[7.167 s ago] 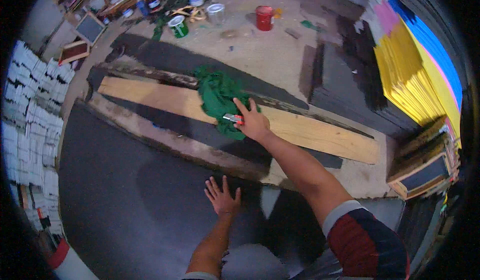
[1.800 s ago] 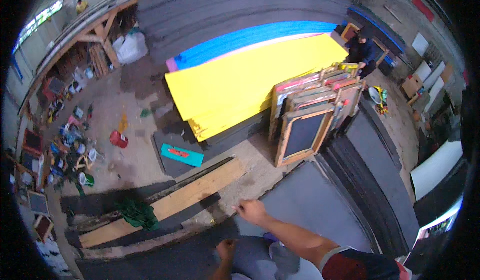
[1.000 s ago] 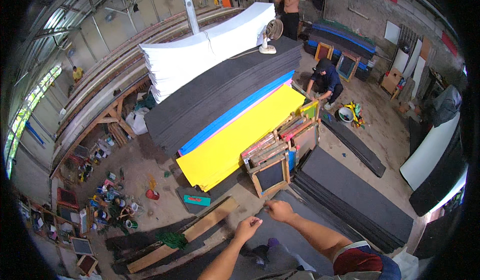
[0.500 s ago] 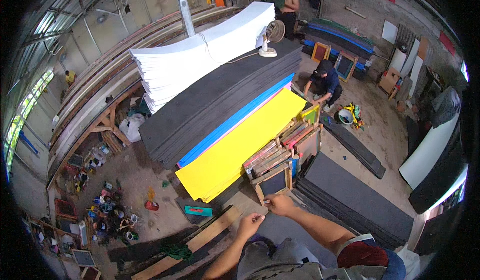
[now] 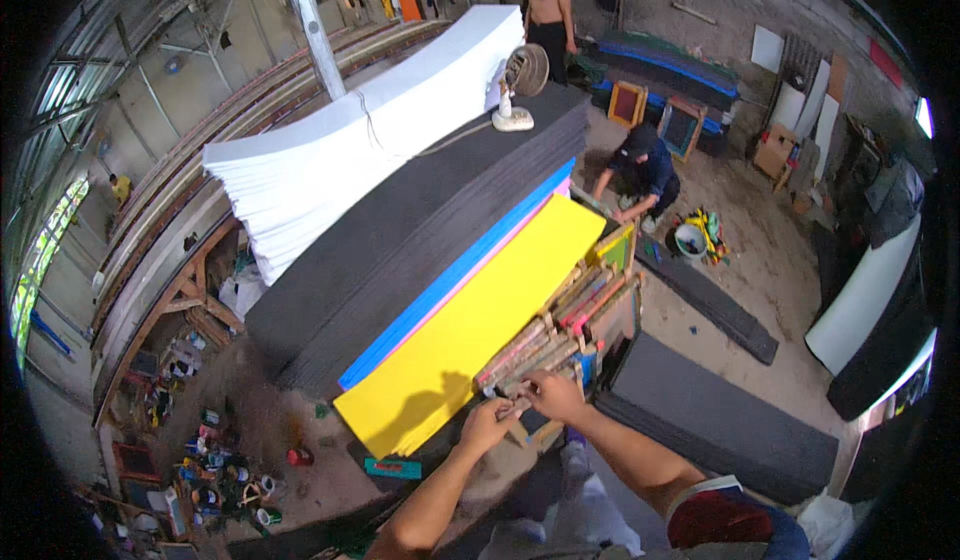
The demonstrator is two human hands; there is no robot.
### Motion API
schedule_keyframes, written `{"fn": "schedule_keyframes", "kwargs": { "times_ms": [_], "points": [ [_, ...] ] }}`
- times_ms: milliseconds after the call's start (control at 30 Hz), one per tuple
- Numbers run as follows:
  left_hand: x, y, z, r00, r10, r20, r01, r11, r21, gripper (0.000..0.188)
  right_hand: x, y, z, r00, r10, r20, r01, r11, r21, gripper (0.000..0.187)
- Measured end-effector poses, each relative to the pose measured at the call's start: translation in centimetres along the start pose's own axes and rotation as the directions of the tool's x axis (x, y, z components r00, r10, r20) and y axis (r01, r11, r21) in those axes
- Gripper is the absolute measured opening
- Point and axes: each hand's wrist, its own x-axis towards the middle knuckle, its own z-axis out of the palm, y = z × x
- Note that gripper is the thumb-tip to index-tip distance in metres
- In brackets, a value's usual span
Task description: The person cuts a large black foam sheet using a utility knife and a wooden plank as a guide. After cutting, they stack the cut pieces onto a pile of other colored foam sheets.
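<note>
A row of wood-edged screen frames [image 5: 528, 348] leans beside the stack of yellow sheets [image 5: 490, 310]. At the near end of the row, the closest wooden frame [image 5: 547, 436] is partly covered by my hands. My left hand [image 5: 485, 427] is closed, its fingertips pinching that frame's upper edge. Close beside it, my right hand [image 5: 555, 398] also has its fingers bent around the same edge. The fingertips of both hands are small and partly hidden.
Black sheets [image 5: 720, 410] lie stacked to the right. Beyond the frames a crouching person [image 5: 645, 175] works near a bucket [image 5: 690, 240]. A fan [image 5: 515, 110] stands on the large black stack [image 5: 400, 220]. Paint containers [image 5: 240, 485] crowd the floor at left.
My left hand has moved forward from the open space to the frame. My right hand has shifted slightly up along it. The view has moved closer, and a shadow now falls on the yellow sheets.
</note>
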Motion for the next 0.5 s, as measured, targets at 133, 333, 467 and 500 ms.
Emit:
{"fn": "schedule_keyframes", "kwargs": {
  "times_ms": [133,333,467,500],
  "points": [
    [11.8,0.4,-2.8,0.999,0.032,-0.013,-0.026,0.946,0.324,0.049,8.0,3.2,-1.9,0.995,-0.06,-0.081,0.065,0.996,0.064,0.031],
    [33.8,-3.4,-9.9,0.998,0.024,-0.063,0.026,0.718,0.695,0.086,21.4,5.8,-6.8,0.993,-0.082,-0.084,0.095,0.982,0.162,0.033],
    [47.3,-2.3,-14.1,0.993,0.081,-0.09,0.027,0.581,0.814,0.102,30.7,8.7,-9.9,0.973,-0.148,-0.176,0.175,0.973,0.149,0.039],
    [50.1,-2.5,-15.1,0.991,0.067,-0.114,0.056,0.566,0.822,0.106,33.2,9.3,-10.3,0.958,-0.188,-0.217,0.221,0.965,0.142,0.04]
  ]
}}
